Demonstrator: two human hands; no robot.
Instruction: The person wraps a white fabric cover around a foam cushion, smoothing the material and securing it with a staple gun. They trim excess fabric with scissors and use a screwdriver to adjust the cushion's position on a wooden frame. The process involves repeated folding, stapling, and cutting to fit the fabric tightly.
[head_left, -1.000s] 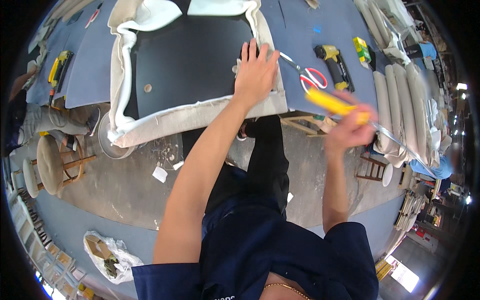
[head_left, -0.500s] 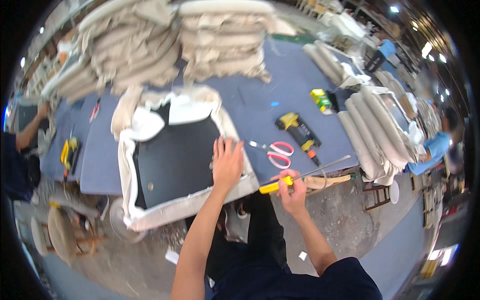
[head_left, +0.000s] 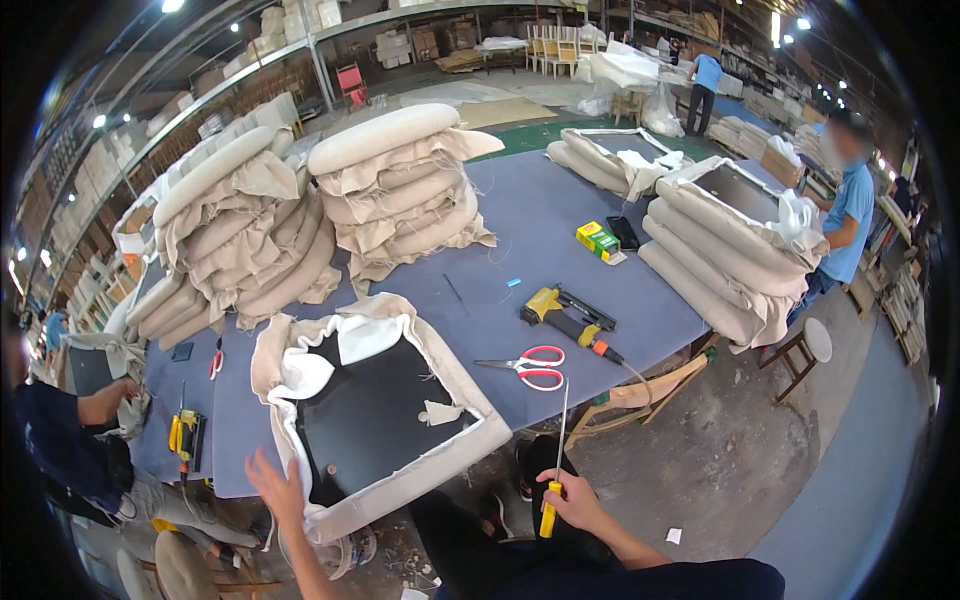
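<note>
My right hand (head_left: 577,503) grips a yellow-handled tool (head_left: 549,508) whose thin metal shaft (head_left: 564,430) points up toward the table edge. My left hand (head_left: 275,489) is open with fingers spread, just below the near corner of a beige fabric-covered seat panel (head_left: 466,390). The panel lies upside down on the blue-grey table (head_left: 530,225), its black underside (head_left: 375,410) showing and white and beige fabric bunched along its rim. Red-handled scissors (head_left: 532,366) lie to the right of the panel.
A yellow and black staple gun (head_left: 565,315) with a hose lies past the scissors. Stacks of beige cushions (head_left: 400,190) fill the far table, more at right (head_left: 730,260). A person in blue (head_left: 845,225) stands at right; another person (head_left: 70,440) works at left beside a yellow tool (head_left: 185,435).
The view has tilted up to take in the hall. My left hand has come off the panel's underside. My right hand has dropped below the table edge, the tool now upright.
</note>
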